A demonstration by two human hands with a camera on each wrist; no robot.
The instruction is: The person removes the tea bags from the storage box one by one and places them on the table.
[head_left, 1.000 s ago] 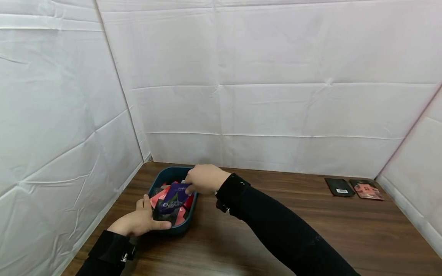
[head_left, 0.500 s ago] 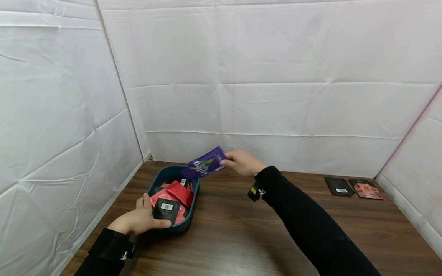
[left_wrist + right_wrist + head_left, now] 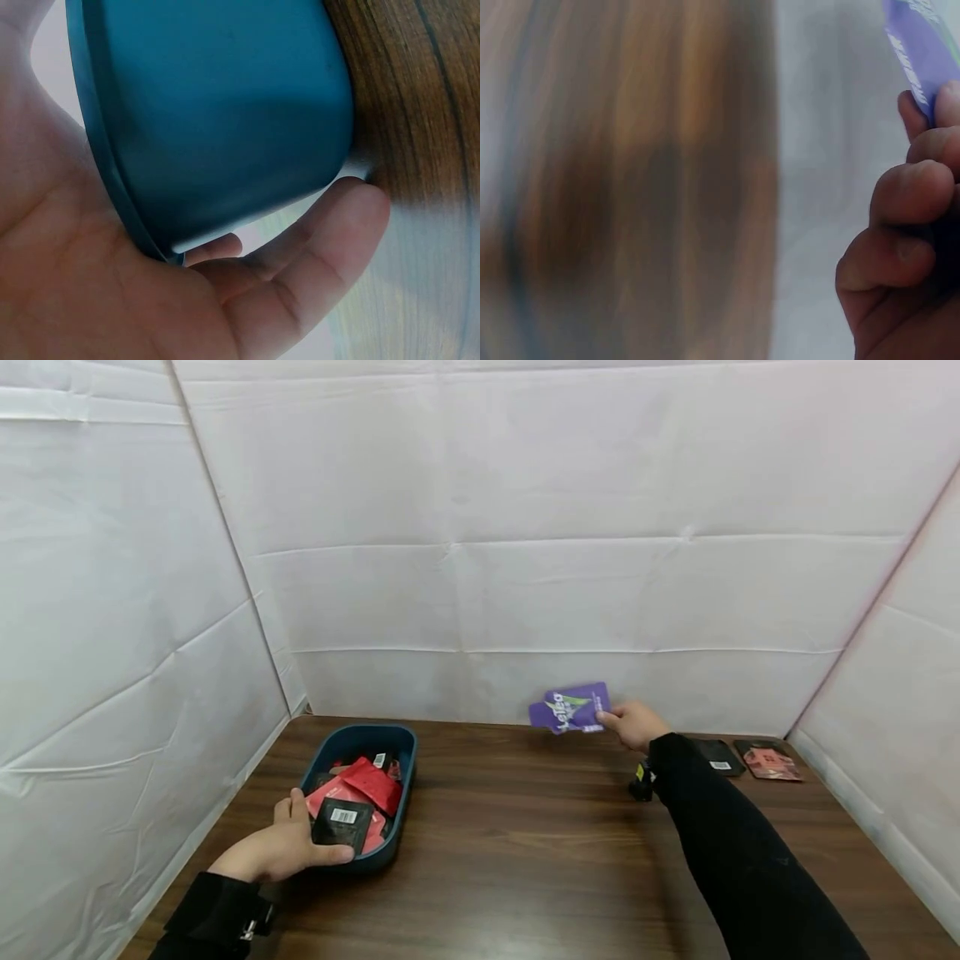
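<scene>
My right hand (image 3: 637,725) pinches the right end of a purple flat packet (image 3: 566,708) with white lettering and a green design, held up in front of the back wall. In the right wrist view the packet (image 3: 926,56) shows only in part, between thumb and fingers. At the left, my left hand (image 3: 281,843) holds the near-left corner of a dark teal bin (image 3: 408,768), its thumb along the front rim. Fingers (image 3: 300,289) curl along the bin wall (image 3: 225,97) in the left wrist view. Inside the bin lie red packets (image 3: 372,783) and a black packet (image 3: 341,823) with a white barcode label.
Towards the right end of the brown wooden table (image 3: 525,843) lie a black packet (image 3: 717,757), partly behind the right sleeve, and a black-and-pink packet (image 3: 772,762). White sheeting (image 3: 525,568) walls in the back and both sides.
My right hand has lifted the purple packet out of the bin and carried it to the right, uncovering the black and red packets. My left hand has stayed on the bin.
</scene>
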